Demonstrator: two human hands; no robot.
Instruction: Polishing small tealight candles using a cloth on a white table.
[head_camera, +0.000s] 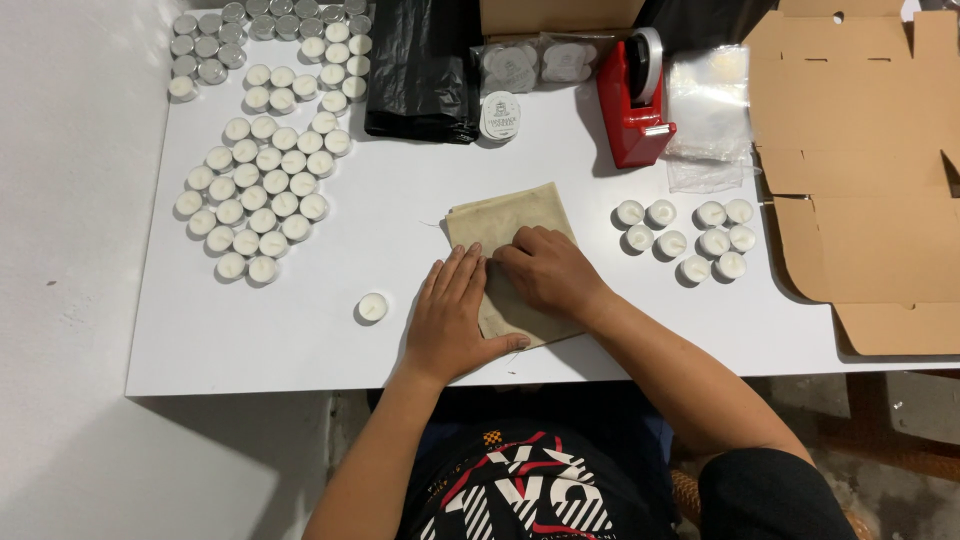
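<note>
A stack of beige cloth pouches (510, 218) lies on the white table (400, 210) in front of me. My left hand (452, 315) rests flat on the stack's near left corner, fingers spread. My right hand (548, 270) lies beside it, fingertips curled and pinching at the top pouch. One white tealight candle (372, 307) stands alone left of my left hand. Several more tealights (685, 238) sit in a small group right of the pouches.
A large cluster of white tealights (262, 180) fills the table's left side, with silver-cupped ones at the far left corner. A black plastic bag (425, 65), round labels (500, 115), a red tape dispenser (634, 100), clear bags (708, 110) and flat cardboard boxes (860, 160) lie behind and right.
</note>
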